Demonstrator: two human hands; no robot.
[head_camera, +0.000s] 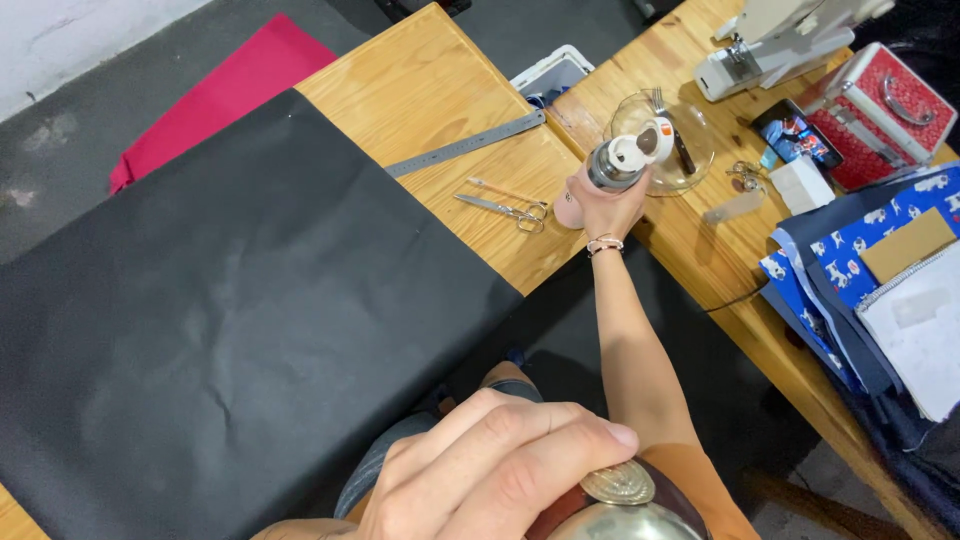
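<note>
My right hand (603, 205) is stretched out to the table's near edge and grips a pink bottle (625, 160) with a steel collar and a white flip cap, held upright. Close under the camera, my left hand (480, 470) is curled with its fingers closed over a silvery round metal object (620, 512) that has a brown band and an ornate disc. Just left of the bottle lie scissors (505, 208) and a thin pencil (505, 190). Black fabric (220, 300) covers the left part of the wooden table (430, 80).
A steel ruler (465, 145) lies on the wood. A second table (700, 250) holds a glass bowl with a fork (690, 150), a sewing machine (780, 40), a red case (880, 110), a phone (797, 135) and blue printed fabric (880, 240). Red fabric (220, 95) hangs beyond.
</note>
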